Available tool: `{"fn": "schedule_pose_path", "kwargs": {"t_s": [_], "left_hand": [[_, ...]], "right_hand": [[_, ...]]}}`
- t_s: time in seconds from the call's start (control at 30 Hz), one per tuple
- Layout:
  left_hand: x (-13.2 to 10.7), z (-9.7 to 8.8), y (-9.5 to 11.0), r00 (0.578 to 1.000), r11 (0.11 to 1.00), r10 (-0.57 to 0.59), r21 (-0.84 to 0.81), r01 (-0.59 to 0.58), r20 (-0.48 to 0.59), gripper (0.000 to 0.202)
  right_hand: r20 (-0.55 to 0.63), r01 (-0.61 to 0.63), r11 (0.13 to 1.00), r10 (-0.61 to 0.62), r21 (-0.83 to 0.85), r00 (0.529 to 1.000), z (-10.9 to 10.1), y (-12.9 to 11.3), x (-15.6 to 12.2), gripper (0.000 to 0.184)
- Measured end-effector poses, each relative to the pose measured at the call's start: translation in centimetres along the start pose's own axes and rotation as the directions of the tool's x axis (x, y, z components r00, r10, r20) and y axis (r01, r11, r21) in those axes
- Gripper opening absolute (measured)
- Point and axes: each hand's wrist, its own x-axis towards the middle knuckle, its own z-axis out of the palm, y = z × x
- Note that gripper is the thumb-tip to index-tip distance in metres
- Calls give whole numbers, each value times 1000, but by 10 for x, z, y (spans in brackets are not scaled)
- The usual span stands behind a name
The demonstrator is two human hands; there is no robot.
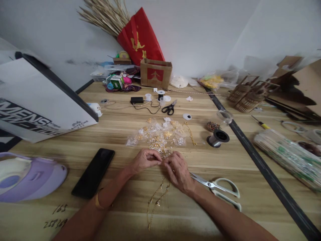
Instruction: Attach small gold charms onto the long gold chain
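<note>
My left hand (147,159) is closed, thumb and forefinger pinched at the tips on something too small to name. Close beside it, fingertips almost meeting, my right hand (179,170) is also closed, its fingers curled. A thin gold chain (150,204) with small charms lies in a long loop on the table, and its two strands run up under my right hand. Just beyond both hands is a pile of gold and silver jewellery findings (159,142), partly in small clear bags. White-handled scissors (223,189) lie by my right wrist, their blade tips partly hidden.
A black phone (94,174) and a lilac visor (37,177) lie left. Right are a wire spool (217,138), beads (213,126) and a short gold chain (191,134). Black scissors (170,108) lie behind the findings. A white box (42,103) stands left, a paper bag (155,73) behind.
</note>
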Motion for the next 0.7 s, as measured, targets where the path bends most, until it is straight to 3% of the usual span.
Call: {"fn": "schedule_pose_path", "kwargs": {"t_s": [0.7], "left_hand": [[-1,1,2,1000,1000,-5,3,5,-3,17]], "right_hand": [[29,-14,1000,13,4,999,0,-1,0,10]]}}
